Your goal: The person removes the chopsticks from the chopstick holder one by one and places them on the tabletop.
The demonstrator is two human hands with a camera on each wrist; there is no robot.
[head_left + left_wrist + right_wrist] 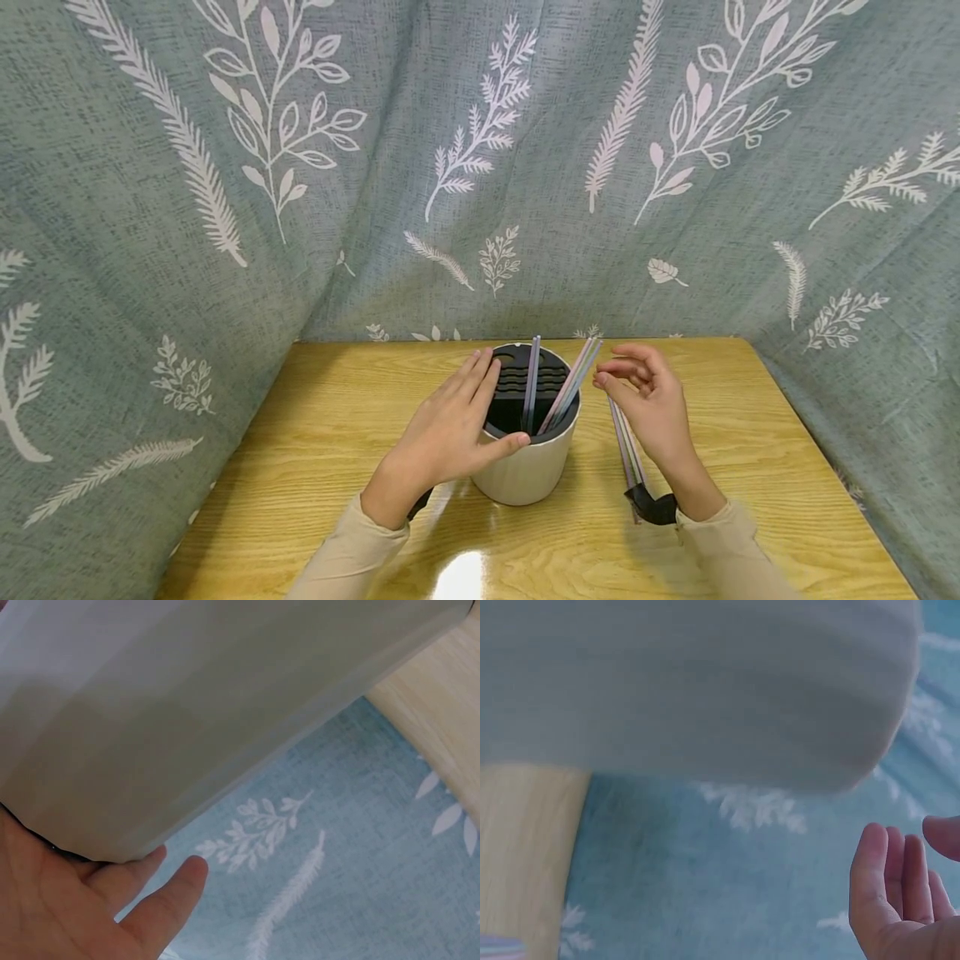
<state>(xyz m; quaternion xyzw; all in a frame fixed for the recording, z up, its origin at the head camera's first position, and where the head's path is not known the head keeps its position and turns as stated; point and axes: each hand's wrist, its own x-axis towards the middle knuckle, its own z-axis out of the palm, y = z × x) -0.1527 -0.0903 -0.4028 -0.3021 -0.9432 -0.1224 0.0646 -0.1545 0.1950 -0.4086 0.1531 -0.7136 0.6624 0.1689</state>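
A white ribbed utensil holder [522, 475] with a black slotted top [513, 380] stands on the table, its wall also filling much of the left wrist view. My left hand [450, 425] rests over its left rim, fingers straight and thumb across the front edge. Pastel chopsticks [532, 379] stand in the opening, one group upright and another leaning right. To the right of the holder, my right hand [654, 408] hovers with loosely bent fingers; a gap shows between thumb and fingers in the right wrist view. Beneath it, more pastel chopsticks [627, 442] lie on the table.
The wooden table [337, 417] is enclosed by a blue-green curtain [420, 275] with white leaf prints at the back and sides. Black wrist straps [651, 505] show at both wrists, the right one overlapping the lying chopsticks in the head view.
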